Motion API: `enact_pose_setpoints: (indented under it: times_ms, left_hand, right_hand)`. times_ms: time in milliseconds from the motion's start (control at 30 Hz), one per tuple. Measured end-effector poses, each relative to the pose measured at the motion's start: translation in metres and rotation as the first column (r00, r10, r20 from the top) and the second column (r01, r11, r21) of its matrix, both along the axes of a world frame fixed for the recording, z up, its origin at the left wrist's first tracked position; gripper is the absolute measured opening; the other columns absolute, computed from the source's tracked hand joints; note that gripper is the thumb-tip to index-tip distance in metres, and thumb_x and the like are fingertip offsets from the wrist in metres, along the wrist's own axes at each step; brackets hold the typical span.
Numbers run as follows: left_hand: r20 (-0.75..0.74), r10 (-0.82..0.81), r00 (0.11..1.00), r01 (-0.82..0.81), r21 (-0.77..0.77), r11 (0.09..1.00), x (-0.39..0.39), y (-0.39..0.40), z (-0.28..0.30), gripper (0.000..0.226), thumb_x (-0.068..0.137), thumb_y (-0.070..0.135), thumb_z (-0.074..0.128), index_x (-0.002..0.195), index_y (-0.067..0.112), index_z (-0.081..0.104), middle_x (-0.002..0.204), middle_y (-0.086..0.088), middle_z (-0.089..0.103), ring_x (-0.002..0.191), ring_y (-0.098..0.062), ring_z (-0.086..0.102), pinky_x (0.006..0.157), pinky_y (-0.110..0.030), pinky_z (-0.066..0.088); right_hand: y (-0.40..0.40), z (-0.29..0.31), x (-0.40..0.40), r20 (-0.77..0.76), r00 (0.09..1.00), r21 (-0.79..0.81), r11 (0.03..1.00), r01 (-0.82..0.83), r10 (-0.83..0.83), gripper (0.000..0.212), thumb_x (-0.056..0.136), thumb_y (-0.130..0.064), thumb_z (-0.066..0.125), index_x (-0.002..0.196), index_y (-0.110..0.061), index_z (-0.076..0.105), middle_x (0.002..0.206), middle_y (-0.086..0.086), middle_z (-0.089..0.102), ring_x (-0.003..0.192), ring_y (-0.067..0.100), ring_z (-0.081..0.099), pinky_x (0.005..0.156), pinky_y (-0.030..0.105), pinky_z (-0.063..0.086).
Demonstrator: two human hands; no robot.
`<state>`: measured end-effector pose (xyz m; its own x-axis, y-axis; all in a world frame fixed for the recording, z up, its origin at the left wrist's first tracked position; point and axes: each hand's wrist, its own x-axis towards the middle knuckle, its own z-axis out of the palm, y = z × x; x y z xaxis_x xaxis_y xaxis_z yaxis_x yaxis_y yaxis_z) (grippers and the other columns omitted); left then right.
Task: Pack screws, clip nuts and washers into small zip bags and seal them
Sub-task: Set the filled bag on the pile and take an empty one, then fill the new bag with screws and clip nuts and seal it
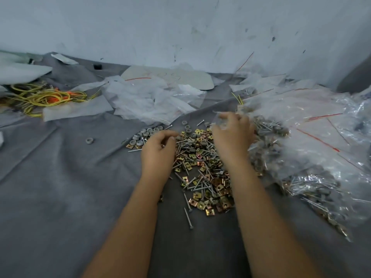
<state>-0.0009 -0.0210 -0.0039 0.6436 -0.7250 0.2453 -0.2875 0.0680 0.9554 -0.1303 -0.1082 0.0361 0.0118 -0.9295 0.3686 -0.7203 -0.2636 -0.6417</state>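
Observation:
A loose pile of silver screws (197, 182), brass-coloured clip nuts (202, 205) and grey washers (147, 133) lies on the grey cloth (60, 197). My left hand (157, 150) sits at the pile's left edge with its fingers curled. Its thumb and forefinger pinch small parts by a washer, and what lies in the palm is mostly hidden. My right hand (233, 135) is blurred over the far right of the pile. It grips a small clear zip bag (221, 120) that wraps over its fingers.
Packed zip bags (313, 177) with red seal lines are heaped at the right. Empty clear bags (152, 101) lie behind the pile. Yellow and orange wires (44, 97) are at the far left, with a stray washer (89, 140) nearby. The wall (180, 27) rises behind.

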Motion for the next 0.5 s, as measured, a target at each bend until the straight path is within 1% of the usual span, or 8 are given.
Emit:
enact_pose_setpoints:
  times_ms: [67, 133, 200, 267, 333, 367, 433, 500]
  left_hand:
    - [0.140, 0.065, 0.988, -0.068, 0.019, 0.997, 0.007, -0.005, 0.004, 0.023, 0.091, 0.012, 0.055, 0.090, 0.027, 0.072, 0.080, 0.009, 0.067, 0.069, -0.006, 0.057, 0.062, -0.026, 0.045]
    - [0.387, 0.105, 0.916, -0.141, 0.066, 0.988, 0.020, -0.015, 0.009, 0.022, 0.087, 0.010, 0.054, 0.092, 0.020, 0.073, 0.101, 0.002, 0.068, 0.102, -0.019, 0.058, 0.089, -0.035, 0.046]
    - [0.561, 0.065, 0.825, -0.195, 0.175, 0.965, 0.033, -0.029, 0.013, 0.025, 0.088, 0.011, 0.051, 0.101, 0.018, 0.071, 0.127, -0.006, 0.062, 0.128, -0.027, 0.043, 0.106, -0.038, 0.034]
    - [0.636, -0.036, 0.771, -0.206, 0.302, 0.931, 0.040, -0.042, 0.015, 0.041, 0.090, 0.012, 0.047, 0.130, 0.017, 0.056, 0.155, -0.007, 0.037, 0.148, -0.026, 0.017, 0.117, -0.041, 0.019]
    - [0.645, -0.169, 0.746, -0.187, 0.445, 0.876, 0.043, -0.053, 0.013, 0.057, 0.093, 0.013, 0.042, 0.149, 0.018, 0.032, 0.163, -0.006, 0.018, 0.152, -0.024, 0.001, 0.121, -0.047, 0.007]
    - [0.646, -0.217, 0.732, -0.193, 0.502, 0.843, 0.044, -0.057, 0.010, 0.057, 0.095, 0.016, 0.040, 0.151, 0.018, 0.030, 0.162, -0.007, 0.021, 0.151, -0.024, 0.004, 0.121, -0.049, 0.006]
    - [0.676, -0.221, 0.703, -0.245, 0.522, 0.817, 0.044, -0.061, 0.006, 0.045, 0.097, 0.023, 0.040, 0.141, 0.018, 0.047, 0.148, -0.008, 0.045, 0.143, -0.027, 0.027, 0.117, -0.048, 0.017]
    - [0.726, -0.120, 0.677, -0.319, 0.437, 0.841, 0.043, -0.060, 0.003, 0.037, 0.097, 0.026, 0.044, 0.129, 0.020, 0.060, 0.132, -0.006, 0.058, 0.129, -0.029, 0.042, 0.108, -0.044, 0.027]
  right_hand:
    - [0.012, -0.011, 0.016, -0.136, 0.977, 0.018, 0.987, -0.161, 0.162, 0.023, 0.090, -0.034, 0.055, 0.111, -0.034, 0.064, 0.130, 0.001, 0.050, 0.125, 0.026, 0.036, 0.102, 0.042, 0.028]
    - [0.020, -0.019, 0.024, -0.230, 0.936, 0.020, 0.962, -0.271, 0.268, 0.021, 0.091, -0.035, 0.054, 0.108, -0.034, 0.066, 0.124, -0.001, 0.056, 0.120, 0.026, 0.041, 0.097, 0.041, 0.031]
    - [0.024, -0.024, 0.027, -0.271, 0.906, -0.005, 0.941, -0.339, 0.325, 0.022, 0.091, -0.034, 0.053, 0.106, -0.032, 0.068, 0.119, -0.002, 0.060, 0.117, 0.026, 0.045, 0.095, 0.041, 0.032]
    - [0.027, -0.027, 0.026, -0.283, 0.896, -0.042, 0.929, -0.367, 0.342, 0.021, 0.091, -0.033, 0.053, 0.104, -0.031, 0.069, 0.115, -0.003, 0.062, 0.115, 0.024, 0.046, 0.094, 0.039, 0.030]
    - [0.027, -0.030, 0.023, -0.285, 0.896, -0.082, 0.923, -0.377, 0.340, 0.018, 0.092, -0.032, 0.052, 0.100, -0.030, 0.068, 0.110, -0.005, 0.062, 0.112, 0.022, 0.047, 0.091, 0.038, 0.028]
    - [0.027, -0.032, 0.022, -0.280, 0.898, -0.096, 0.921, -0.379, 0.340, 0.018, 0.092, -0.031, 0.052, 0.099, -0.029, 0.068, 0.108, -0.006, 0.063, 0.111, 0.021, 0.047, 0.091, 0.037, 0.028]
    - [0.026, -0.035, 0.019, -0.277, 0.900, -0.111, 0.919, -0.377, 0.336, 0.017, 0.093, -0.030, 0.052, 0.097, -0.028, 0.069, 0.105, -0.007, 0.063, 0.109, 0.019, 0.048, 0.093, 0.036, 0.027]
    - [0.026, -0.035, 0.017, -0.279, 0.901, -0.109, 0.921, -0.373, 0.332, 0.018, 0.094, -0.029, 0.051, 0.099, -0.027, 0.069, 0.104, -0.008, 0.064, 0.108, 0.018, 0.048, 0.093, 0.035, 0.026]
